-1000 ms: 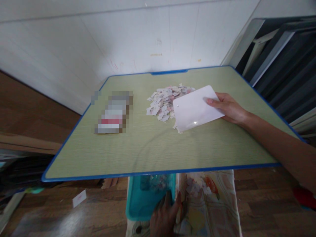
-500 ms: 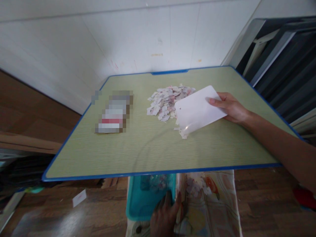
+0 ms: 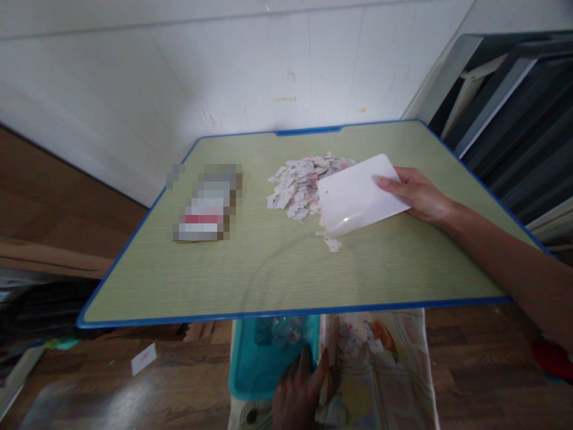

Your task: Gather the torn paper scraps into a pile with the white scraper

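Note:
My right hand (image 3: 418, 194) grips a white plastic sheet (image 3: 362, 194) with a rounded corner and a small hole, thumb on top and fingers beneath. The sheet is tilted over the right side of a pile of torn paper scraps (image 3: 299, 185) and hides part of it. A few loose scraps (image 3: 332, 245) lie by its lower corner. Below the table's front edge, my left hand (image 3: 298, 388) is closed at the right rim of a teal plastic tray (image 3: 255, 382). More paper pieces show inside the tray; its far part is hidden under the table.
The green folding table (image 3: 201, 280) has a blue rim and stands against a white wall (image 3: 237, 65). A pixelated object (image 3: 203, 206) lies at its left. A patterned cloth (image 3: 385, 388) with scraps (image 3: 356, 340) is below. Dark panels (image 3: 519, 113) lean at the right.
The white sheet has shifted very slightly up, its lower corner a little away from the loose scraps. My left hand and the tray look the same.

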Action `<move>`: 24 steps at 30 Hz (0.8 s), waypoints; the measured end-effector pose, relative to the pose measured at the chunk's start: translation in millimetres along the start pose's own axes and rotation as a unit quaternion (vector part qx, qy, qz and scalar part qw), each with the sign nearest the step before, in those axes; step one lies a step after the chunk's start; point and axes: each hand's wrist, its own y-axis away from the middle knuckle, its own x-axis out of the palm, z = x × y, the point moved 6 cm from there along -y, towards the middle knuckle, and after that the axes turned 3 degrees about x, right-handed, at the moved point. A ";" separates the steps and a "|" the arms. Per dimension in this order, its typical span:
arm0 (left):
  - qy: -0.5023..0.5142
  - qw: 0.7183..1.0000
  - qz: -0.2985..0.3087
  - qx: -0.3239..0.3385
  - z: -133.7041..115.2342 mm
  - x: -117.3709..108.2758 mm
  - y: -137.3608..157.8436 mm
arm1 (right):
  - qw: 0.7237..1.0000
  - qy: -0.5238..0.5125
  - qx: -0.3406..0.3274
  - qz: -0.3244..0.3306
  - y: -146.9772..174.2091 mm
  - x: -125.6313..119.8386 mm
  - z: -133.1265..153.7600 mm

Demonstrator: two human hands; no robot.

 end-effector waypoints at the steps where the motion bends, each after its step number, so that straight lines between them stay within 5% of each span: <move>1: 0.002 1.000 0.008 0.002 0.1 0.3 0.0 | 1.000 0.002 -0.001 0.002 0.0 0.3 0.0; 16: 0.007 1.000 0.010 0.012 1.2 -3.5 1.1 | 0.993 0.088 -0.070 -0.037 14.6 -10.6 19.9; 24: -0.038 0.997 -0.058 0.018 0.8 -8.6 2.5 | 0.994 0.083 -0.067 -0.024 16.2 -13.0 21.8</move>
